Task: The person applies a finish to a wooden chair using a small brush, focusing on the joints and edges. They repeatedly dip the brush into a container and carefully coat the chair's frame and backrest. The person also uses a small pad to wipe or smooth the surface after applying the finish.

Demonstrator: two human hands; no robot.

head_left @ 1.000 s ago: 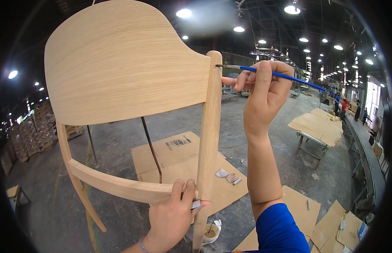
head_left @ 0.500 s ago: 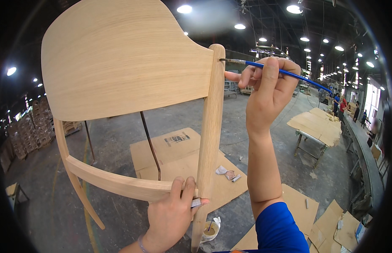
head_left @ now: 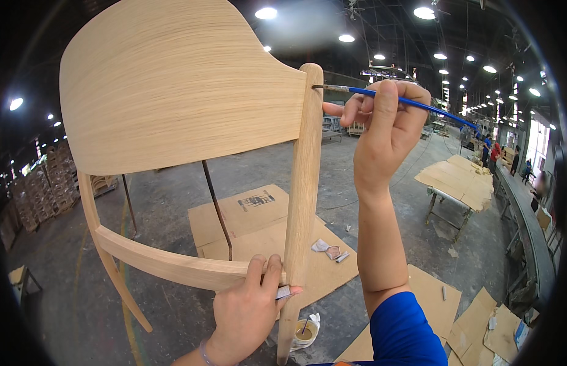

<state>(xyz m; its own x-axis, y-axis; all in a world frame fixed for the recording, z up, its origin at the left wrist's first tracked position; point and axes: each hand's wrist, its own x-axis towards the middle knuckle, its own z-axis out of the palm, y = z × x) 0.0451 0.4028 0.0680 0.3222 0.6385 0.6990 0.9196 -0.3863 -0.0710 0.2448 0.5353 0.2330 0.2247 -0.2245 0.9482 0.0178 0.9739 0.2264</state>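
A pale wooden chair [head_left: 186, 91] fills the left and middle, with a broad curved backrest, two back posts and a lower cross rail. My left hand [head_left: 244, 314] is closed round the joint of the cross rail [head_left: 167, 262] and the right-hand post [head_left: 303, 201]. A small folded grey-white piece [head_left: 284, 292], which looks like sandpaper, shows by its fingers. Up near the post's top, my right hand [head_left: 390, 125] pinches a thin blue paintbrush [head_left: 411, 102]. The dark bristle tip touches the post beside the backrest edge, and one outstretched finger reaches the post's side.
Below the post stands a small tub [head_left: 305, 332] of brownish liquid with a stick in it. Cardboard sheets [head_left: 253, 226] lie on the concrete floor, with crumpled scraps [head_left: 329, 249] on one. A cardboard-topped table [head_left: 457, 183] and a long bench [head_left: 527, 232] stand at right; people are far off.
The brush tip and my right hand have shifted slightly left along the post's face. My left hand keeps its hold in the same place.
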